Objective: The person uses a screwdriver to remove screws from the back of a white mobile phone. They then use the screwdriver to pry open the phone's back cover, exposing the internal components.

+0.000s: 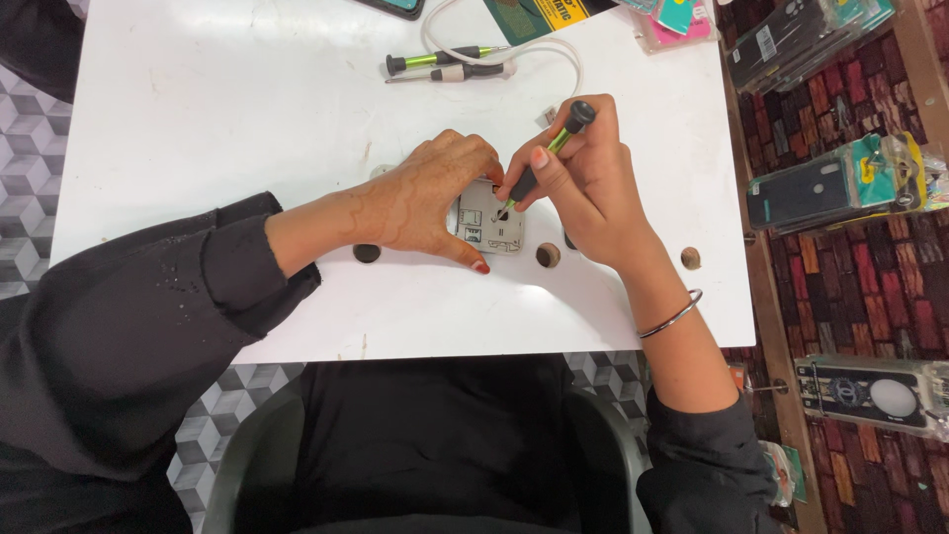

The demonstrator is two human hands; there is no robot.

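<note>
A small opened phone body [487,225], light grey with its inner parts showing, lies on the white table [247,119]. My left hand [420,198] rests over its left side and holds it down, thumb along its lower edge. My right hand [583,183] grips a slim green-and-black screwdriver [546,156], tilted, with its tip down on the phone's upper part.
Two more small screwdrivers [445,64] and a white cable [554,49] lie at the table's far edge, with packaged items [672,20] beyond. Round holes [547,255] dot the tabletop near the phone. Packaged phone covers [830,183] hang on the brick-pattern wall at right.
</note>
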